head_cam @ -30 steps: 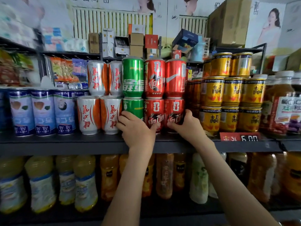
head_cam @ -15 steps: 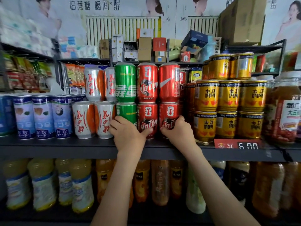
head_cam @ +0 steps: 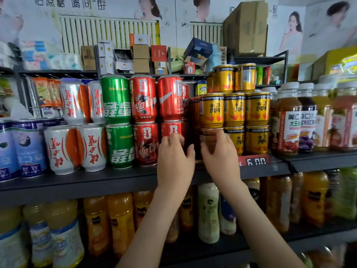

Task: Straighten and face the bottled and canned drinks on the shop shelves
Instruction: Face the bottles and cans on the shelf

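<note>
Stacked cans fill the dark middle shelf [head_cam: 77, 180]: white-orange cans [head_cam: 61, 149], green cans [head_cam: 119, 146], red cola cans [head_cam: 145, 144] and gold cans [head_cam: 257, 140]. My left hand [head_cam: 174, 159] grips the lower right-hand red can [head_cam: 172, 128], fingers curled over its front and thumb towards the gap. My right hand [head_cam: 220, 151] grips the lower leftmost gold can [head_cam: 209, 132], which it mostly hides. The two hands sit side by side, almost touching.
Blue-white cans [head_cam: 29, 149] stand at the left, glass juice bottles [head_cam: 287, 120] at the right. A red price tag [head_cam: 255, 161] hangs on the shelf edge. Plastic drink bottles [head_cam: 119, 223] fill the shelf below. Boxes [head_cam: 141, 59] crowd the top shelf.
Both hands have shifted right along the shelf: my left hand from the green and middle red cans to the right-hand red can, my right hand from that red can to the gold can.
</note>
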